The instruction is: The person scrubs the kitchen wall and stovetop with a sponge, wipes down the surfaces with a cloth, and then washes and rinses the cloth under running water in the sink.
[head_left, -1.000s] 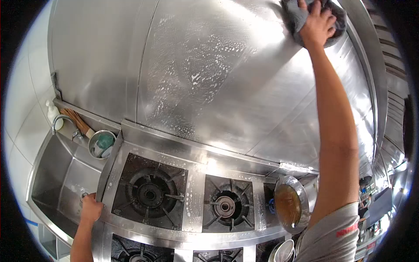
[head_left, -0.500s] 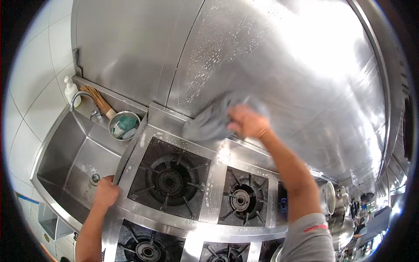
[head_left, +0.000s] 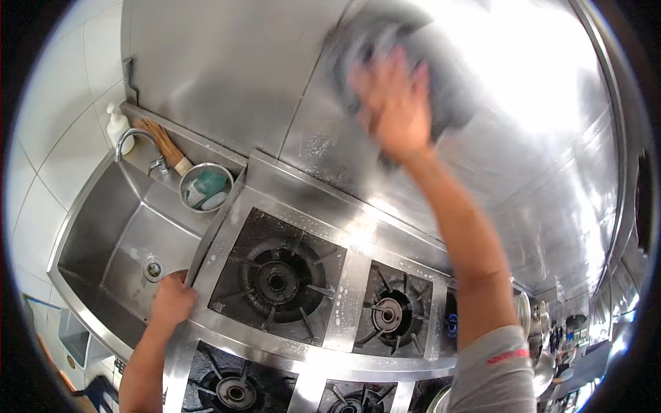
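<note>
My right hand [head_left: 398, 110] presses a grey cloth [head_left: 446, 82] against the upright stainless steel wall panel [head_left: 213, 62]; its fingers are spread over the cloth and smeared by motion. Water drops and streaks show on the panel below and left of the cloth. My left hand [head_left: 173, 301] is closed round the raised metal edge [head_left: 219, 219] between sink and stove, fingertips partly hidden. Just right of it, a gas stove [head_left: 354, 292] with black burners carries spots of foam or water on its steel top.
The sink [head_left: 131, 237] has a curved tap [head_left: 124, 138] at its back. Behind it stand a white pump bottle [head_left: 118, 127], a bamboo brush [head_left: 165, 146] and a steel bowl [head_left: 227, 172] holding green and white scrubbing pads. Metal pots [head_left: 544, 368] stand far right.
My right hand has swept the cloth up the panel from near the stove's back ledge, its fingers now spread. Many water drops have been wiped away. My left hand keeps its grip.
</note>
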### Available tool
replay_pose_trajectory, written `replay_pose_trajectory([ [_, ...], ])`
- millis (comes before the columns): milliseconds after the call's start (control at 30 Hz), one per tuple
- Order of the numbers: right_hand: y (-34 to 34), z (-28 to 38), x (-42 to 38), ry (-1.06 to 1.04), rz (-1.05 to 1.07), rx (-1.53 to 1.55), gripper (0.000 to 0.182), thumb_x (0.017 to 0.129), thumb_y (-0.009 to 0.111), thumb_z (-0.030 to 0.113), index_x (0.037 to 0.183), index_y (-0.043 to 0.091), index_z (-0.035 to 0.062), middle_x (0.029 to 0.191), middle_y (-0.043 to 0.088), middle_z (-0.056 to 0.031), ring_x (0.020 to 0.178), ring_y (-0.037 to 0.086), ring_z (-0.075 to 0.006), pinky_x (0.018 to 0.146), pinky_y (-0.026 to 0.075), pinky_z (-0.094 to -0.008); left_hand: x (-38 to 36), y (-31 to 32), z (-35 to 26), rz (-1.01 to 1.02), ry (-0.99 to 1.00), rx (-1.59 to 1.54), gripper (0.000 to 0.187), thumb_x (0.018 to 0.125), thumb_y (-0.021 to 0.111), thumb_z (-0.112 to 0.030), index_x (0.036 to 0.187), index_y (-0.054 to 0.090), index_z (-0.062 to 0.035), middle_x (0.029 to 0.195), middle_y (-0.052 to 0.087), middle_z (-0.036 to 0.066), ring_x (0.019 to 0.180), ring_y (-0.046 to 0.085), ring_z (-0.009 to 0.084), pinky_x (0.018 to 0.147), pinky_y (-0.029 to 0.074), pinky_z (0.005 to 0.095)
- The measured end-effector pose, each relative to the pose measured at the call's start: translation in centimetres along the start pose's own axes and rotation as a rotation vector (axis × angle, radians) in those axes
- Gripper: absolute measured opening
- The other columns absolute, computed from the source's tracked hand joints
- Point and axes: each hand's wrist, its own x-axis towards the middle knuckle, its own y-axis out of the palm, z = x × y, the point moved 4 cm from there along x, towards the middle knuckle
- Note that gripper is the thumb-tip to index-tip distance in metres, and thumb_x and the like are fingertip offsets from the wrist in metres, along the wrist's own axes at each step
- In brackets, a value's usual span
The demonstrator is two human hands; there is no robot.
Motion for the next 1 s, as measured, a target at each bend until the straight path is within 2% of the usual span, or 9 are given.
replay_pose_trajectory([
  [133, 8.7, 10.7, -18.1, -0.084, 0.690, 0.815, 0.070, 0.104, 0.053, 0.047, 0.164, 0.025, 0.0231, 0.170, 0.023, -0.0109, 0.156, 0.021, -0.0351, 0.128, 0.013, -0.0493, 1.1, 1.2, 3.3, -0.039, 0.046, -0.026, 0.041, 0.073, 0.058, -0.008, 0.110, 0.073, 0.0009, 0.102, 0.069, 0.032, 0.099, 0.067, 0.0482, 0.091, 0.054, 0.0497],
  [267, 4.6, 2.1, -15.0, -0.102, 0.880, 0.453, 0.074, 0.102, 0.059, 0.041, 0.162, 0.026, 0.0144, 0.168, 0.025, -0.0153, 0.156, 0.022, -0.0369, 0.128, 0.013, -0.0512, 1.3, 1.7, 3.5, -0.077, 0.121, 0.034, 0.034, 0.072, 0.058, -0.008, 0.101, 0.072, 0.0028, 0.099, 0.068, 0.033, 0.095, 0.066, 0.0502, 0.087, 0.054, 0.0525],
  [333, 3.5, -6.8, -11.9, -0.187, -0.145, 0.404, 0.074, 0.101, 0.061, 0.031, 0.160, 0.025, 0.0051, 0.165, 0.027, -0.0227, 0.154, 0.022, -0.0428, 0.127, 0.014, -0.0553, 1.4, 1.9, 3.2, -0.088, 0.092, 0.024, 0.031, 0.072, 0.058, -0.008, 0.098, 0.071, 0.0033, 0.097, 0.068, 0.033, 0.094, 0.066, 0.0505, 0.086, 0.053, 0.0535],
  [400, -2.3, -16.7, -3.7, -0.126, -0.421, 0.067, 0.073, 0.094, 0.059, 0.007, 0.157, 0.024, -0.0023, 0.167, 0.017, -0.0270, 0.154, 0.013, -0.0506, 0.126, 0.012, -0.0611, 0.9, 1.3, 2.7, -0.106, 0.075, 0.013, 0.029, 0.072, 0.058, -0.007, 0.095, 0.070, 0.0034, 0.096, 0.068, 0.033, 0.094, 0.065, 0.0505, 0.086, 0.053, 0.0542],
  [533, -8.5, -30.7, 12.1, 0.689, -0.036, -0.596, 0.062, 0.097, 0.058, 0.039, 0.151, 0.043, 0.0103, 0.164, 0.025, -0.0217, 0.150, 0.024, -0.0458, 0.113, 0.031, -0.0652, 1.3, 2.3, 4.4, -0.123, 0.141, 0.007, 0.032, 0.073, 0.056, -0.008, 0.100, 0.071, 0.0022, 0.098, 0.068, 0.032, 0.096, 0.065, 0.0502, 0.086, 0.053, 0.0541],
  [700, -7.1, -8.6, 19.1, 0.385, -0.214, -0.379, 0.062, 0.101, 0.048, 0.019, 0.159, 0.030, 0.0038, 0.166, 0.026, -0.0210, 0.155, 0.022, -0.0373, 0.127, 0.010, -0.0555, 0.8, 1.0, 2.4, -0.062, 0.058, -0.013, 0.038, 0.076, 0.053, -0.010, 0.107, 0.071, 0.0000, 0.100, 0.068, 0.032, 0.099, 0.065, 0.0502, 0.088, 0.053, 0.0526],
  [767, -5.4, 0.0, 16.1, 0.228, -0.011, -0.217, 0.063, 0.098, 0.056, 0.024, 0.154, 0.035, 0.0022, 0.162, 0.032, -0.0214, 0.151, 0.028, -0.0381, 0.125, 0.021, -0.0512, 0.6, 0.7, 2.0, -0.023, 0.007, -0.040, 0.040, 0.076, 0.053, -0.010, 0.110, 0.072, -0.0004, 0.101, 0.068, 0.032, 0.098, 0.065, 0.0497, 0.088, 0.054, 0.0514],
  [800, -0.3, 1.7, 14.0, 0.129, 0.280, -0.060, 0.054, 0.099, 0.055, 0.052, 0.139, 0.061, 0.0161, 0.153, 0.048, -0.0152, 0.141, 0.046, -0.0326, 0.106, 0.042, -0.0598, 0.6, 0.8, 2.4, -0.048, 0.019, -0.084, 0.040, 0.076, 0.054, -0.010, 0.111, 0.072, -0.0010, 0.102, 0.068, 0.031, 0.098, 0.065, 0.0494, 0.088, 0.054, 0.0509],
  [1000, 7.5, 9.8, -8.7, -0.331, 0.392, 0.438, 0.032, 0.098, 0.056, 0.029, 0.122, 0.068, 0.0121, 0.121, 0.066, -0.0151, 0.120, 0.059, -0.0363, 0.100, 0.050, -0.0478, 0.5, 0.7, 2.7, -0.019, -0.001, -0.131, 0.044, 0.076, 0.055, -0.009, 0.116, 0.072, -0.0029, 0.100, 0.069, 0.029, 0.095, 0.067, 0.0476, 0.086, 0.055, 0.0484],
])
